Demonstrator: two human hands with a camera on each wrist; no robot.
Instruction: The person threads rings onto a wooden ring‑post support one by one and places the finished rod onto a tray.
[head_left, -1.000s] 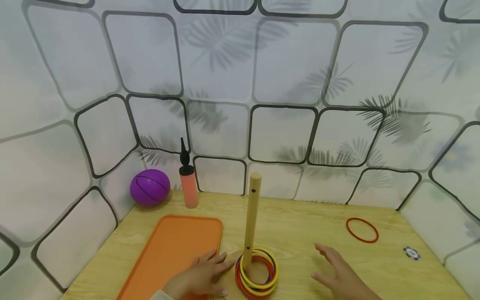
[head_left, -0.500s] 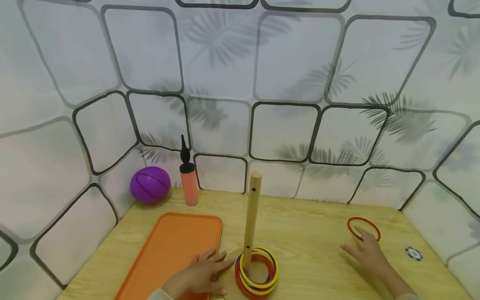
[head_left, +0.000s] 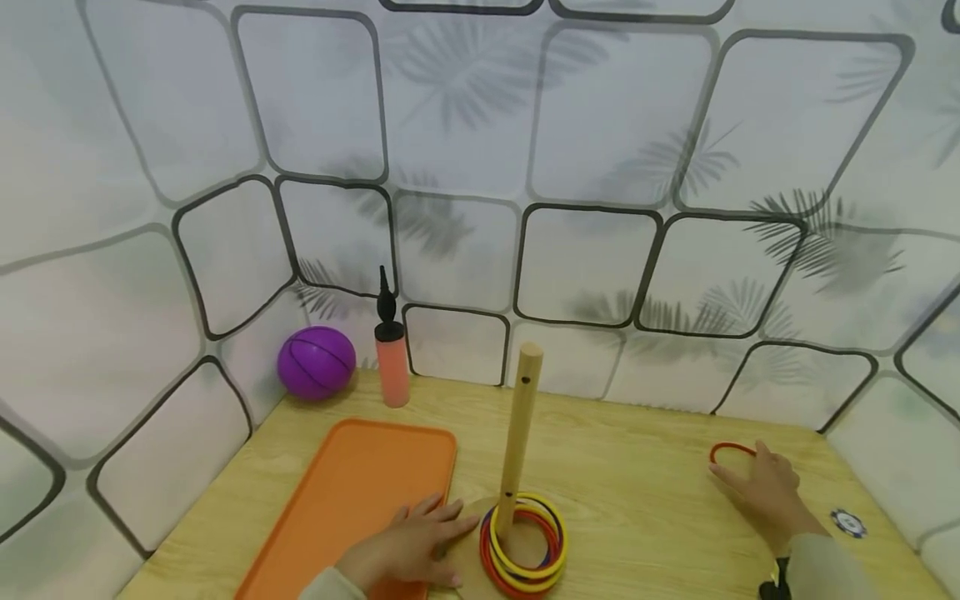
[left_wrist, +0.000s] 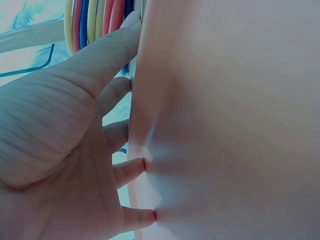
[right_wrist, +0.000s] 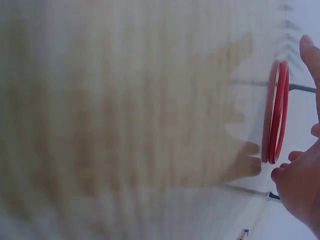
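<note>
My left hand (head_left: 408, 546) rests with spread fingers across the edge of the orange tray (head_left: 375, 475) and the round wooden base (head_left: 468, 550). In the left wrist view its fingertips touch the tray, and the thumb lies by the stacked rings. Yellow, red and blue rings (head_left: 561, 550) lie around the upright wooden post (head_left: 520, 425). At the right, my right hand (head_left: 768, 492) hovers over a red ring (head_left: 723, 447) lying on the table, hiding its right part. The right wrist view has this red ring (right_wrist: 278, 112) between the spread thumb and the fingers, with no grip visible.
A purple ball (head_left: 317, 362) and a pink hand pump (head_left: 392, 367) with a black nozzle stand at the back left, against the patterned wall covering (head_left: 465, 258). A poker chip (head_left: 848, 523) lies on the wooden table (head_left: 630, 467) right of the right hand.
My right hand has moved right and forward from beside the post to over the red ring. The left hand has stayed on the tray and base. The head view has shifted slightly.
</note>
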